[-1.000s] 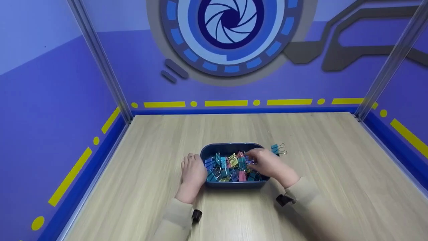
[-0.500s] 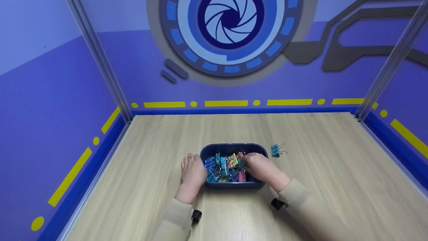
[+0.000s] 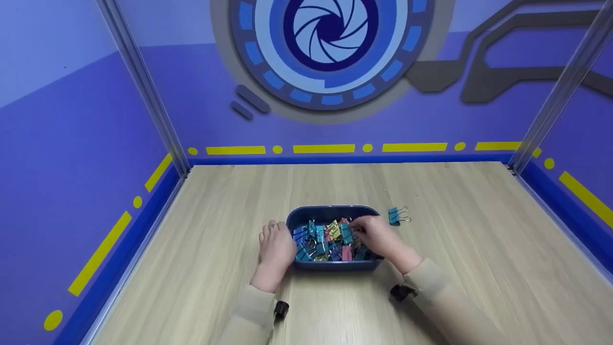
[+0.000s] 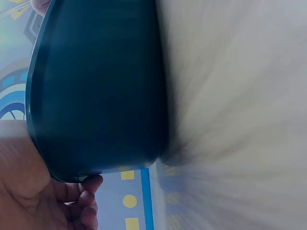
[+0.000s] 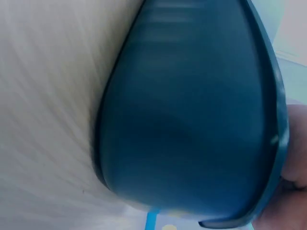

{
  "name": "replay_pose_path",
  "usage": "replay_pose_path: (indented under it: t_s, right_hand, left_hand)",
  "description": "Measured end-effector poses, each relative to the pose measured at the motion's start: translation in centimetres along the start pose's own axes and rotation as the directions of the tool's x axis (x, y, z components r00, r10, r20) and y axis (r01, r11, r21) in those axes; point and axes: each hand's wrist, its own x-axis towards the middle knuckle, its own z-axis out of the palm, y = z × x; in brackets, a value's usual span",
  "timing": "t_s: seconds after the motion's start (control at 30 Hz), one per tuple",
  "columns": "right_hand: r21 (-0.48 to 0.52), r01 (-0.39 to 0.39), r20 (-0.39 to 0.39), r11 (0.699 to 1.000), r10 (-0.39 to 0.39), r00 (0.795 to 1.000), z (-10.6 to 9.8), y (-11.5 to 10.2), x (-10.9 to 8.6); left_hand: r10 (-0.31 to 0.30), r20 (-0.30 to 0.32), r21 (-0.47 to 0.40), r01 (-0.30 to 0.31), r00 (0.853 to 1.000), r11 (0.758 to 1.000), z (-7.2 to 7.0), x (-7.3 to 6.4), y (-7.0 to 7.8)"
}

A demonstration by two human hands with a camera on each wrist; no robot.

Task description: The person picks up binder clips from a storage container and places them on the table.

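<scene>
A dark blue plastic box [image 3: 335, 266] with rounded corners stands on the table, holding a heap of coloured binder clips [image 3: 322, 239]. My left hand [image 3: 277, 242] holds its left end; in the left wrist view the fingers [image 4: 88, 184] curl at the box's corner and the base of the thumb lies along the rim. Over the right part of the box is my right hand [image 3: 378, 235], its fingers bent together beside a teal binder clip [image 3: 346, 233]. Whether they pinch a clip is hidden. In the right wrist view the box wall [image 5: 192, 110] covers most of the work.
One teal binder clip [image 3: 394, 216] lies alone on the wooden table [image 3: 230, 201], just right of the box. Blue printed panels [image 3: 191, 105] enclose the table at the back and both sides.
My right hand dipped left and down into the clips, then drew back slightly to the right and up. The left hand and the box stayed put.
</scene>
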Motion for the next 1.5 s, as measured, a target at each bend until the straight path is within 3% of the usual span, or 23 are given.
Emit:
replay_pose_path:
  t_s: [0.2,0.43,0.7,1.07,1.5]
  right_hand:
    - [0.086,-0.071,-0.021,0.994,0.073,0.997,-0.5,0.4,-0.3]
    - [0.152,-0.094,-0.051,0.984,0.102,0.993,-1.4,1.1,-0.4]
    - [0.242,-0.204,-0.048,0.949,0.222,0.974,-3.4,1.8,-0.8]
    - [0.261,-0.34,-0.034,0.904,0.36,0.932,-6.7,4.2,-1.5]
    - [0.171,-0.421,-0.067,0.891,0.437,0.897,-10.6,9.0,-3.4]
  left_hand:
    - [0.006,-0.01,-0.002,-0.006,1.0,1.0,0.0,-0.1,0.0]
    - [0.0,0.001,0.002,0.0,1.0,1.0,-0.1,-0.2,0.0]
    - [0.019,-0.012,0.022,-0.019,1.0,1.0,0.1,-0.2,0.0]
    - [0.024,-0.031,0.023,-0.023,0.999,0.999,0.0,-0.2,0.1]
    - [0.008,-0.012,-0.002,-0.008,1.0,1.0,-0.1,-0.2,0.1]
